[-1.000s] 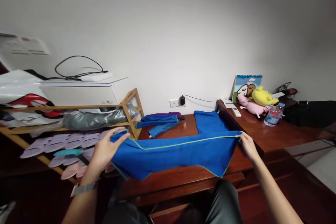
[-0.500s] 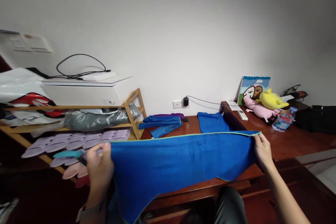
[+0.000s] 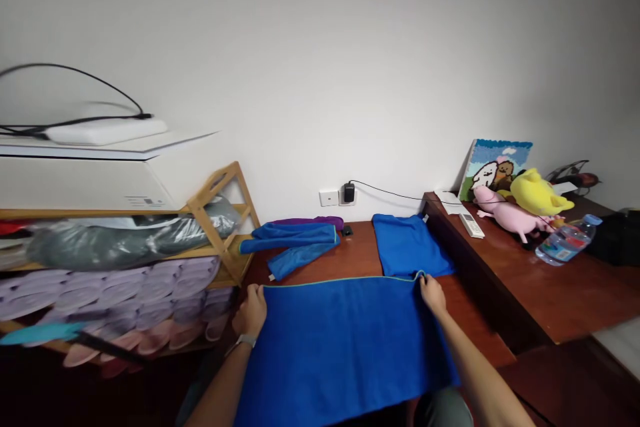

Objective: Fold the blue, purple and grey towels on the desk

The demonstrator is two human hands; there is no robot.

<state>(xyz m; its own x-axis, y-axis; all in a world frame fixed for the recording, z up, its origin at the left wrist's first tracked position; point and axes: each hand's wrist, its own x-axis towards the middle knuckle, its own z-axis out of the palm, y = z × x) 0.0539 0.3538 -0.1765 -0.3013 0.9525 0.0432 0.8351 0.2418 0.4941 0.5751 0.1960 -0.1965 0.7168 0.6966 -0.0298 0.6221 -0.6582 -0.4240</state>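
Note:
A wide blue towel with a light green edge is stretched between my two hands over the front of the wooden desk. My left hand pinches its far left corner. At the far right corner, my right hand grips the edge, which bunches a little at the fingers. Behind it lies a folded blue towel, flat on the desk. Further left, a crumpled blue cloth rests against a purple cloth.
A wooden rack with lilac slippers and a white box stands at left. On the raised right desk are a remote, a pink plush toy, a yellow plush toy and a water bottle. A plugged-in charger trails a cord rightward.
Both hands have come closer together, and the towel has gone from a narrow, sagging band to a broad sheet over the desk front. The view has shifted slightly right.

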